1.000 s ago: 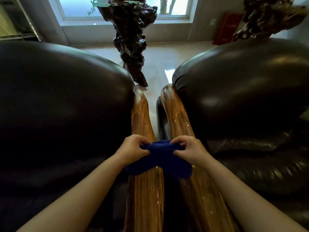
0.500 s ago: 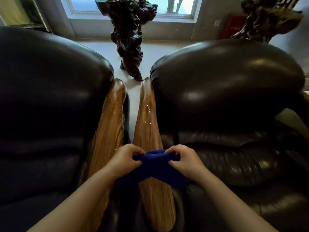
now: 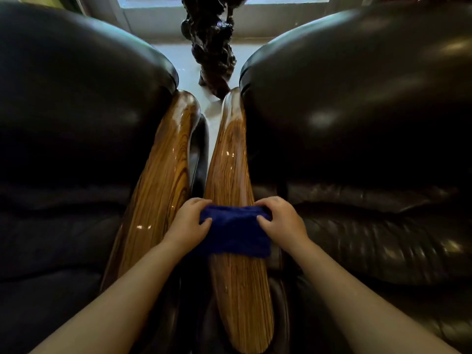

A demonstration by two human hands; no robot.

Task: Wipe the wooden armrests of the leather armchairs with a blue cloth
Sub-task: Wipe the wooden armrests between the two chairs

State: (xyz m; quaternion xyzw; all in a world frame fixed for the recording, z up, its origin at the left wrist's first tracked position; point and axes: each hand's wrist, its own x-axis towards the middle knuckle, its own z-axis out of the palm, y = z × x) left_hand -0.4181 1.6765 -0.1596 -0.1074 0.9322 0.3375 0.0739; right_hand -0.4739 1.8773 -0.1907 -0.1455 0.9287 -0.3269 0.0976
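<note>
1. Blue cloth (image 3: 236, 232) draped across right-hand wooden armrest (image 3: 231, 175), near its middle.
2. Left hand (image 3: 189, 226) pinching cloth's left edge.
3. Right hand (image 3: 282, 222) gripping cloth's right edge.

Both bare forearms reach forward; the left hand (image 3: 187, 224) and right hand (image 3: 281, 221) curl inward, thumbs pinching against fingers.

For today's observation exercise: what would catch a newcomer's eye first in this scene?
The blue cloth stands out at centre, stretched between left hand and right hand across the right wooden armrest. A second glossy armrest runs beside it, between two dark leather armchairs.
</note>
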